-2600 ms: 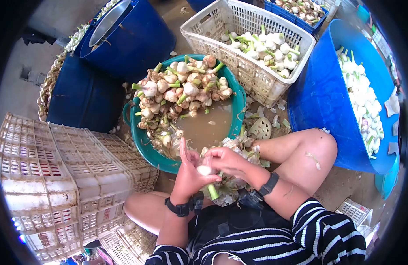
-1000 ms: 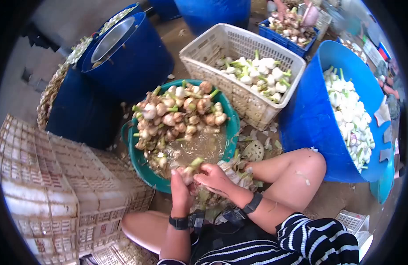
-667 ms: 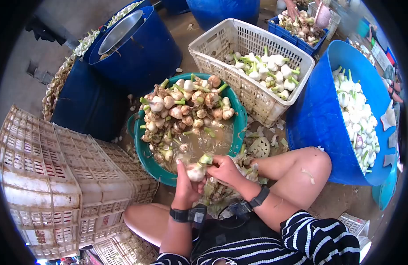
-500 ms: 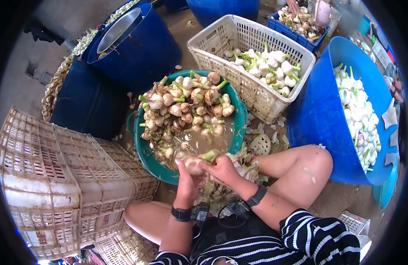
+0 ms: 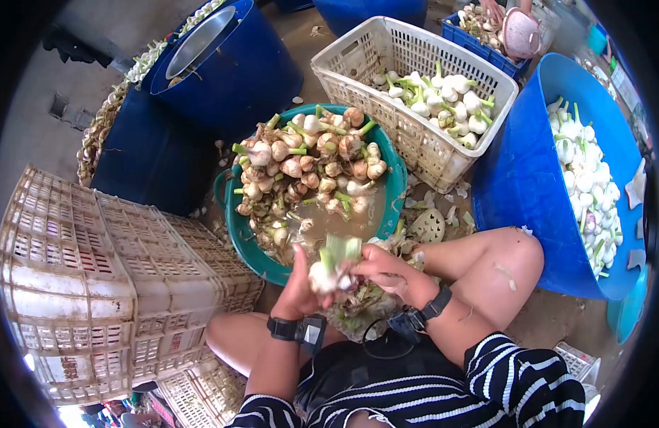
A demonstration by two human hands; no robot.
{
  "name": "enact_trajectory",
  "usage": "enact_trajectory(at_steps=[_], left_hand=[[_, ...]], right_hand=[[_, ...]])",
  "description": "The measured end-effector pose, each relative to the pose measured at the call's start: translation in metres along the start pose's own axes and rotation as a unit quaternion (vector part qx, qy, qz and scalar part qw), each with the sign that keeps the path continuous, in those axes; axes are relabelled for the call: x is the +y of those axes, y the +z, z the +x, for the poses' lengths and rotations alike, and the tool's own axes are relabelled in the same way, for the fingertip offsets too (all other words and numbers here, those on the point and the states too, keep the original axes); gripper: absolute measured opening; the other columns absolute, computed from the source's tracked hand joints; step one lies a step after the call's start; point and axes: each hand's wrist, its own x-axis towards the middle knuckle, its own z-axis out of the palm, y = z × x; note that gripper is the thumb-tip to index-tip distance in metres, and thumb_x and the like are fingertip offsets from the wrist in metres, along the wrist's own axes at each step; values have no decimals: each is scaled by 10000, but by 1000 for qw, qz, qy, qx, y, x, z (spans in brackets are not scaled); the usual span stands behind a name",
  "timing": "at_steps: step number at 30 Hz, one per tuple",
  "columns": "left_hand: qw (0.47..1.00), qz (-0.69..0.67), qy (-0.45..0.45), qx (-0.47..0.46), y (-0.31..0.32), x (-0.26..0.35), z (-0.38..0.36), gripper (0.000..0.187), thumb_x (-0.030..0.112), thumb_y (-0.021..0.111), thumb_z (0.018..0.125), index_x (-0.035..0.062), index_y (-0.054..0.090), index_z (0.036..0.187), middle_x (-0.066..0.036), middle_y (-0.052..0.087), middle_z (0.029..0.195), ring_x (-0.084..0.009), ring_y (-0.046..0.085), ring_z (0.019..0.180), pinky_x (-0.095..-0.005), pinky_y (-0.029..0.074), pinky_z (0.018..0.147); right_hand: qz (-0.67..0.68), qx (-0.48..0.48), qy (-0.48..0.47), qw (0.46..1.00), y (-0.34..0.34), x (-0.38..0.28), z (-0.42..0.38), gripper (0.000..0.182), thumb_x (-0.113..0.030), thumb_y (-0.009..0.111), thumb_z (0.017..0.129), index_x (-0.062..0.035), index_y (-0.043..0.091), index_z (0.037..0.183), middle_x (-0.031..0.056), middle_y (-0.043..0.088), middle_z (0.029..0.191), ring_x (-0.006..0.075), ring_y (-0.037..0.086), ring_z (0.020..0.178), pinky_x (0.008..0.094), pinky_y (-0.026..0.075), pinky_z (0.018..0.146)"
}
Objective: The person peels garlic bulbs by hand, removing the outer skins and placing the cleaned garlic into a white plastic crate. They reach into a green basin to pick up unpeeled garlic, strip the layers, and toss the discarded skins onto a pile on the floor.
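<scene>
While left grip [image 5: 299, 289] cups garlic [image 5: 320, 278], right grip [image 5: 388, 269] pinching peel [image 5: 346, 247]

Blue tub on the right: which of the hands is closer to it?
Right. The right hand is left of the tub, across the bent knee; the left hand is farther left.

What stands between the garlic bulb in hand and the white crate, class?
The green tub lies between the garlic bulb and the white crate, whose near wall blocks a low path; nothing visible blocks passing above.

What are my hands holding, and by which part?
Left hand: a garlic bulb, by its round body. Right hand seems to pinch peel; exact spot blurred.
</scene>
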Motion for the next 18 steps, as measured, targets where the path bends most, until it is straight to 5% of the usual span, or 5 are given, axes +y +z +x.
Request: enact_trajectory(at_steps=[2, 5, 11, 13, 18], left_hand=[[962, 123, 81, 232, 15, 5, -2, 730, 662, 239, 849, 66, 372, 1249, -88, 594, 982, -149, 586, 720, -238, 474, 540], [935, 123, 274, 188, 25, -23, 2, 604, 500, 422, 892, 24, 353, 1256, -64, 571, 949, -157, 568, 883, -264, 464, 735], [968, 123, 168, 140, 14, -16, -7, 503, 388, 642, 798, 27, 463, 1099, -24, 550, 997, -122, 560, 880, -266, 463, 775], [979, 49, 199, -18, 12, -18, -12, 527, 381, 707, 736, 39, 460, 1052, -30, 546, 1006, -127, 558, 890, -269, 471, 756], [929, 119, 321, 138, 29, -23, 5, 310, 329, 590, 843, 58, 452, 908, -92, 495, 1057, -132, 523, 866, -272, 452, 748]], right_hand=[[82, 118, 46, 989, 0, 0, -2, 207, -103, 555, 861, -34, 565, 1056, 23, 605, 856, 75, 576, 709, 204, 459, 570], [42, 117, 59, 991, 7, 4, 4, 209, -131, 563, 859, -21, 572, 1036, 30, 607, 833, 90, 584, 712, 218, 461, 560], [-77, 88, 1, 993, -1, 10, 11, 139, -157, 574, 841, -21, 602, 838, -28, 524, 642, 47, 436, 537, 213, 346, 467], [-91, 233, -20, 968, -11, -3, 19, 132, -143, 574, 831, -15, 596, 806, -33, 521, 632, 46, 437, 541, 219, 343, 470], [84, 198, -83, 973, -2, -14, 21, 231, -219, 470, 879, -34, 606, 907, 49, 615, 797, 110, 586, 684, 277, 495, 585]])
